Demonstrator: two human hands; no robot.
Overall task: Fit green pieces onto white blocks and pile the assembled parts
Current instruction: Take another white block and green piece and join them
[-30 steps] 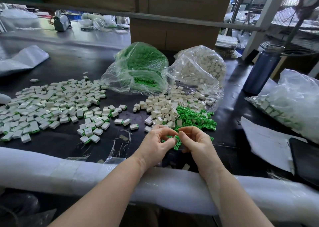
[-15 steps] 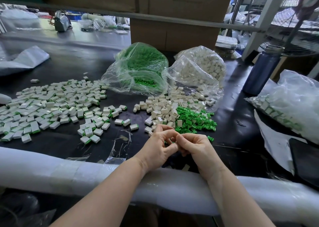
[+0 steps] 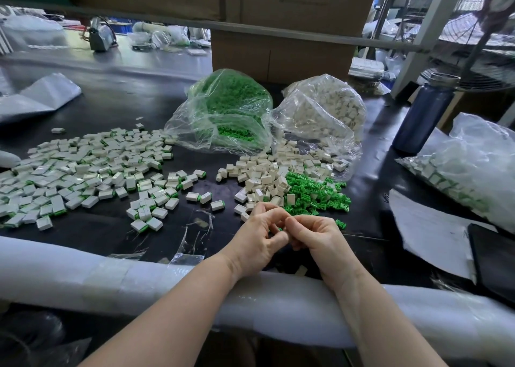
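Head view, single frame. Both hands meet at lower centre of the frame, wrists resting on a white foam-wrapped rail [image 3: 117, 277] along the near edge of the black counter [image 3: 92, 230].

Left hand [image 3: 257, 240]: fingers curled inward, tips touching those of the right hand. Right hand [image 3: 317, 237]: fingers likewise curled, thumb and forefinger closed toward the left hand. A sliver of green shows between the two hands; which hand holds it, and what else is held, cannot be told.

Loose green pieces [image 3: 315, 194] lie in a heap just beyond the right hand, touching a heap of bare white blocks [image 3: 264, 175] to its left. Assembled parts [image 3: 83, 168], white with green edges, spread across the left half of the counter, a few strays nearer centre.

Upper centre: clear bag of green pieces [image 3: 223, 113], beside it a clear bag of white blocks [image 3: 326, 110], its mouth spilling onto the heap. Right side: blue bottle [image 3: 423, 115], another clear bag [image 3: 473, 166] holding assembled parts, white paper sheet [image 3: 429, 233], dark flat object [image 3: 493, 258] at the edge. Cardboard boxes [image 3: 278, 54] behind.
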